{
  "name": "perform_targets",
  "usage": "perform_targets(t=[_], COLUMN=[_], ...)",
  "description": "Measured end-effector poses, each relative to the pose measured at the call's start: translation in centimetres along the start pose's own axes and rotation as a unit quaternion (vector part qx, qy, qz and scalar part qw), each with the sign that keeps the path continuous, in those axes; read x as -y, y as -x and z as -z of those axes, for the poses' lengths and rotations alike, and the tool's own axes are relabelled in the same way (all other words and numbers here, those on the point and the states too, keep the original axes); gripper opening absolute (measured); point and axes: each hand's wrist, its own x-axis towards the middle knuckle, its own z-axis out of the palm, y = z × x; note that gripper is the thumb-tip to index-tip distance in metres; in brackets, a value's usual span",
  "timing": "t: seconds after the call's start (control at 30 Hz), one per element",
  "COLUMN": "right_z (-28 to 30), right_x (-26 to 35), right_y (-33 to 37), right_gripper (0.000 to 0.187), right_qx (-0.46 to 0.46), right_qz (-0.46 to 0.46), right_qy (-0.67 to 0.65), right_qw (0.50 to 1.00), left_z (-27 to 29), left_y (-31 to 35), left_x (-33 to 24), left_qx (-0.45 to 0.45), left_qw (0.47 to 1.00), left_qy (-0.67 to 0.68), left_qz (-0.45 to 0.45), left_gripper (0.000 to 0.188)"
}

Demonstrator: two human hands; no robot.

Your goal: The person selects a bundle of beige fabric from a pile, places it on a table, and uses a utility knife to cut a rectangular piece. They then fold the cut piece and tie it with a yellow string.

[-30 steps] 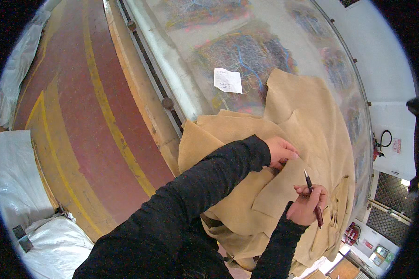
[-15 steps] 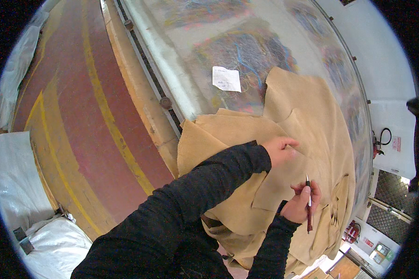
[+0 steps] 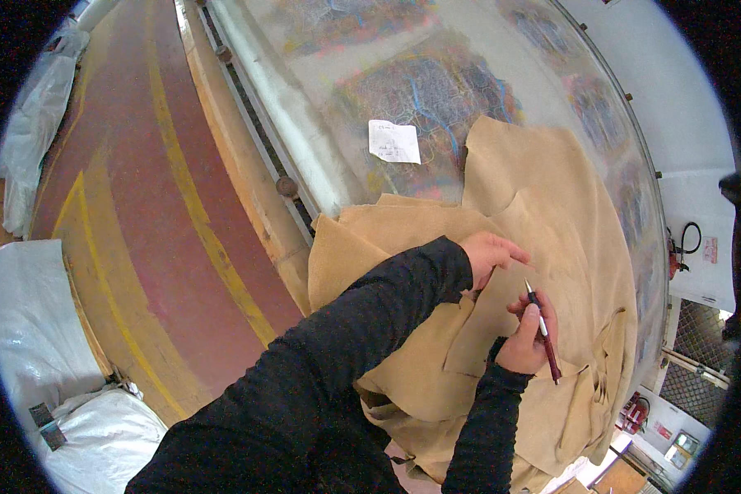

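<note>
Tan leather hides (image 3: pixel 552 206), suede-like and layered, lie in a loose heap over the table in front of me. My left hand (image 3: pixel 487 253) grips the upper edge of a smoother tan leather flap (image 3: pixel 482 321), its thumb partly hidden by the flap. In my right hand (image 3: pixel 525 346), a pen (image 3: pixel 543 331) with a dark red and white barrel is held between thumb and fingers. The pen's tip points up and left, over the flap near my left fingers. Whether it touches the leather I cannot tell.
A handwritten paper slip (image 3: pixel 395 142) lies beyond the hides on the stained tabletop (image 3: pixel 337 140). The table's metal rail (image 3: pixel 259 136) runs along its left. White plastic-wrapped bundles (image 3: pixel 37 313) stand on the left beside the yellow-striped floor (image 3: pixel 165 272). A fire extinguisher (image 3: pixel 634 412) is at the right.
My left hand has shifted slightly up and left and now pinches the flap's edge, which is raised. My right hand has moved a little left and up, tilting the pen more.
</note>
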Motion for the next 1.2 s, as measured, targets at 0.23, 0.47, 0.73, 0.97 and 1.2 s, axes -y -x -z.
perform_targets(t=[0.23, 0.47, 0.73, 0.97, 1.2], right_z=[-0.9, -1.1, -1.0, -0.7, -0.5], right_x=[-1.4, -1.8, -1.9, -1.8, -1.0], right_y=[-0.3, -0.4, -0.8, -1.0, -1.1], right_gripper=[0.026, 0.024, 0.019, 0.019, 0.02], right_qx=[-0.026, -0.017, 0.004, 0.005, -0.006], right_qz=[0.022, 0.022, 0.022, 0.051, 0.059], right_qy=[-0.007, -0.022, -0.024, 0.003, -0.021], right_qw=[0.999, 0.999, 0.999, 0.999, 0.998], left_z=[-0.2, 0.4, 0.7, -0.3, 0.2], left_y=[0.3, 0.0, -2.6, -2.0, -0.9], left_x=[-0.3, -0.1, 1.8, 1.0, 0.4], left_qx=[-0.006, 0.033, 0.009, 0.001, 0.047], left_qw=[0.999, 0.971, 0.991, 0.989, 0.989], left_qy=[-0.04, -0.225, 0.115, 0.147, 0.124], left_qz=[0.006, -0.079, 0.074, 0.032, 0.061], left_gripper=[0.039, 0.037, 0.076, 0.081, 0.088])
